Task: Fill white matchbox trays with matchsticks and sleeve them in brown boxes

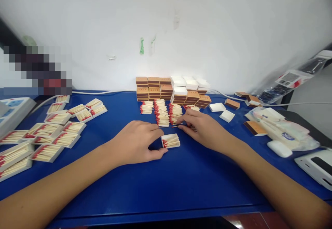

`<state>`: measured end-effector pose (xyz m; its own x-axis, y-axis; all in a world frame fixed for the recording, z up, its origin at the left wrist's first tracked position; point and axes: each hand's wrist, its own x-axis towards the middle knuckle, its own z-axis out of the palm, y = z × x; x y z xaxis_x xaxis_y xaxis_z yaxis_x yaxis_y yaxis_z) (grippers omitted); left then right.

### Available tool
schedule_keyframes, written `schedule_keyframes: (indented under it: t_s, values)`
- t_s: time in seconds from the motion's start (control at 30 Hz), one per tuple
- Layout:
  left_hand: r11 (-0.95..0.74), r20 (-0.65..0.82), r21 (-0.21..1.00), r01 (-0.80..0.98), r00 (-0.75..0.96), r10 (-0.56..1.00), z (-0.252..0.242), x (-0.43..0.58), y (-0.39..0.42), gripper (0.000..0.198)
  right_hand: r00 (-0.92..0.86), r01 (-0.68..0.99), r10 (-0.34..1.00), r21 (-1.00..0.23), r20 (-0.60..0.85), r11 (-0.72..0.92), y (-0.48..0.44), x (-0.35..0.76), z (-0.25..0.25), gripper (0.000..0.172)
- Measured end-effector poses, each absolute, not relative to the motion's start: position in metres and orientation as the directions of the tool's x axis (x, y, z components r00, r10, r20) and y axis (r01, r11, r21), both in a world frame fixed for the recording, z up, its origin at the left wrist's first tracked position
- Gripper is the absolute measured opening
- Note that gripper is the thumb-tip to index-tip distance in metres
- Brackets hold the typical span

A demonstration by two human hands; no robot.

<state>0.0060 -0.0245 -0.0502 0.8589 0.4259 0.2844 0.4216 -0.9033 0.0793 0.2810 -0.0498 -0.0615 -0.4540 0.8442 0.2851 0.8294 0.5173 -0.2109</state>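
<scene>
My left hand (140,141) grips the left end of a small white matchbox tray (171,140), thumb at its near corner and fingers at the far one. Red-tipped matches lie in that tray. Beyond it, my right hand (195,123) has its thumb and forefinger closed on a match (175,126), whose red head points left. Rows of loose matches (162,115) are laid out on the blue table (160,187), just past both hands. Part of the right-hand pile is hidden behind my right hand.
Brown matchboxes (154,92) and white trays (190,83) are stacked against the wall. Several match-filled trays (49,152) cover the left side, near a power strip (15,111). At right are loose boxes (232,103), a tissue pack (282,132), a plastic bottle (293,78) and a cable.
</scene>
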Motion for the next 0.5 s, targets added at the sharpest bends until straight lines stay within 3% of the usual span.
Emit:
schedule_keyframes:
  t_s: [0.23, 0.5]
  values:
    - [-0.903, 0.281, 0.077, 0.423, 0.86, 0.427, -0.0509, 0.0064, -0.0245, 0.027, -0.464, 0.809, 0.846, -0.262, 0.263, 0.526, -0.0483, 0.281, -0.0634, 0.011]
    - [-0.899, 0.27, 0.091, 0.428, 0.859, 0.436, -0.0507, 0.0063, -0.0243, 0.027, -0.481, 0.81, 0.832, -0.224, 0.275, 0.542, -0.0524, 0.2778, -0.0633, 0.01]
